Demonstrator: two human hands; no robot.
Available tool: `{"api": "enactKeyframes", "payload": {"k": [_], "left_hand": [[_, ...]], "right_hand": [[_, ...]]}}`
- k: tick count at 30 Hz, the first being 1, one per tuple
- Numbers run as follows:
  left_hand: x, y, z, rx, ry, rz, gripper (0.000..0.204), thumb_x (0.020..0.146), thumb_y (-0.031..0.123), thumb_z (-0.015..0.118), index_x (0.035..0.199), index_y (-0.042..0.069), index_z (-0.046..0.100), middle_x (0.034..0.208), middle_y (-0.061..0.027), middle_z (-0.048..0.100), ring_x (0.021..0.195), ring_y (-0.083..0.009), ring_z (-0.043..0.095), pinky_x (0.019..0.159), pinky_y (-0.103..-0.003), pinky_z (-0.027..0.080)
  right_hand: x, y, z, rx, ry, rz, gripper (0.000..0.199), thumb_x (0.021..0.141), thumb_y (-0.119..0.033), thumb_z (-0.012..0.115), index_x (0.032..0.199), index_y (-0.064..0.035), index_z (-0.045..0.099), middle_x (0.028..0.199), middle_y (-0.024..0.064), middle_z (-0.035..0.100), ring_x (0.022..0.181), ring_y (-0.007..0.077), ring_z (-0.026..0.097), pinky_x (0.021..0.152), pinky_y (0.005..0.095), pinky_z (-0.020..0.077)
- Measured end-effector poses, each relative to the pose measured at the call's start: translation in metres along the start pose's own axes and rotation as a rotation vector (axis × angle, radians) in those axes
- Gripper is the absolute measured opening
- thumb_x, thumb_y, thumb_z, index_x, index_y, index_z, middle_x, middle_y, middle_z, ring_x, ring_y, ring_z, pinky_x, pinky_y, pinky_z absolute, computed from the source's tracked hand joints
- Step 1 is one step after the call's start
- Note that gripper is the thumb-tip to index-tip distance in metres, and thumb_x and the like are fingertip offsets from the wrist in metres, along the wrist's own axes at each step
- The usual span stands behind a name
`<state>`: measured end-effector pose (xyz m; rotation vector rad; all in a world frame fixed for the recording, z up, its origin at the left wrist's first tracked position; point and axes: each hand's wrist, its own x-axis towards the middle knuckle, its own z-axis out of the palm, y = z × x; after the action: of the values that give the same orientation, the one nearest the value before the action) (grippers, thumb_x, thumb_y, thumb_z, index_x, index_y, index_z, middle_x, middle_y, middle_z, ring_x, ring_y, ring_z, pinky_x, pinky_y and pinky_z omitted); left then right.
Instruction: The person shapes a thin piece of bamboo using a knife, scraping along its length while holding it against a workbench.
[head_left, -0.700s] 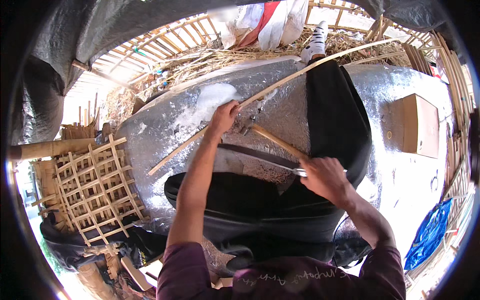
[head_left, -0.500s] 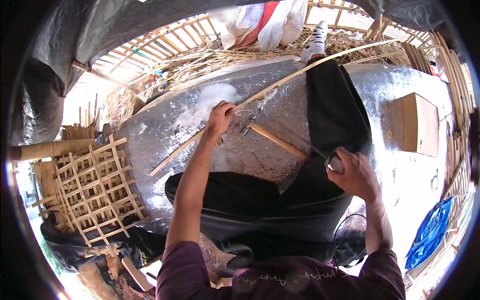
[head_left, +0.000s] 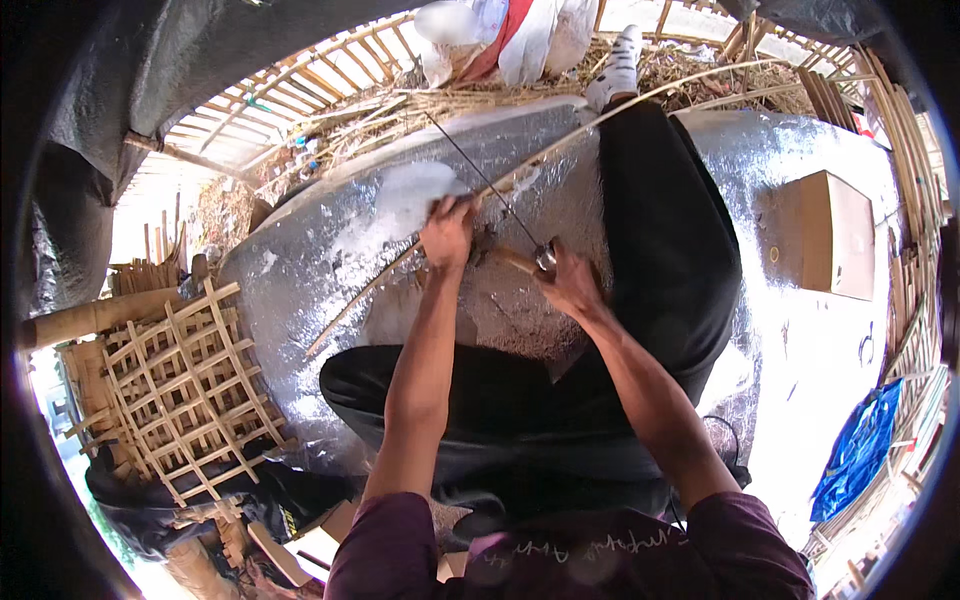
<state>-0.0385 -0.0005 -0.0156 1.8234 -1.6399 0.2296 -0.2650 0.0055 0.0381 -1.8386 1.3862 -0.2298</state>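
A long, thin bamboo strip (head_left: 570, 137) runs diagonally over the silvery sheet (head_left: 310, 250). My left hand (head_left: 449, 232) is closed around it near its middle. My right hand (head_left: 572, 283) is closed on a tool with a long, thin dark shaft (head_left: 468, 160) and a shiny rounded part by the fingers. That shaft points up and left, crossing the strip just beyond my left hand. Between my hands lies a hammer with a wooden handle (head_left: 515, 260), partly hidden by my right hand.
A woven bamboo lattice (head_left: 185, 390) lies at the left. To the right are a cardboard box (head_left: 850, 238) and a crumpled blue plastic sheet (head_left: 858, 450). My black-trousered leg (head_left: 665, 220) stretches away past the strip. Bamboo scraps (head_left: 330, 135) and a slatted fence (head_left: 300, 75) line the far side.
My right hand has moved left and away from me with the thin-shafted tool, from beside my leg to near the hammer. The shaft now crosses the strip, still gripped by my left hand.
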Motion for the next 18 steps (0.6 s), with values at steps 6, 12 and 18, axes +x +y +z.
{"api": "enactKeyframes", "payload": {"k": [6, 12, 18], "left_hand": [[-0.001, 0.001, -0.003, 0.162, -0.146, -0.067, 0.019, 0.079, 0.017, 0.069, 0.096, 0.023, 0.073, 0.082, -0.0001, 0.060, 0.083, -0.0257, 0.056, 0.074, -0.043, 0.045], [-0.004, -0.008, 0.006, 0.068, -0.157, -0.075, 0.020, 0.081, 0.016, 0.067, 0.099, 0.022, 0.072, 0.085, -0.0007, 0.060, 0.084, -0.0282, 0.056, 0.074, -0.043, 0.045], [-0.006, -0.014, 0.002, 0.021, -0.201, 0.043, 0.022, 0.084, 0.011, 0.063, 0.104, 0.018, 0.070, 0.091, -0.0028, 0.061, 0.085, -0.0305, 0.057, 0.078, -0.042, 0.046]], "right_hand": [[0.005, 0.002, 0.000, -0.165, -0.041, 0.014, 0.045, 0.081, -0.024, 0.070, 0.114, -0.0008, 0.050, 0.081, 0.0248, 0.065, 0.072, 0.0393, 0.067, 0.061, 0.0462, 0.0532], [0.017, 0.023, -0.001, -0.207, 0.027, -0.082, 0.043, 0.077, -0.022, 0.071, 0.109, 0.0007, 0.054, 0.083, 0.0267, 0.065, 0.078, 0.0399, 0.067, 0.066, 0.0470, 0.0546], [0.013, 0.011, -0.013, -0.239, 0.014, 0.009, 0.035, 0.073, -0.021, 0.070, 0.099, -0.0003, 0.061, 0.085, 0.0257, 0.066, 0.083, 0.0390, 0.067, 0.070, 0.0459, 0.0552]]}}
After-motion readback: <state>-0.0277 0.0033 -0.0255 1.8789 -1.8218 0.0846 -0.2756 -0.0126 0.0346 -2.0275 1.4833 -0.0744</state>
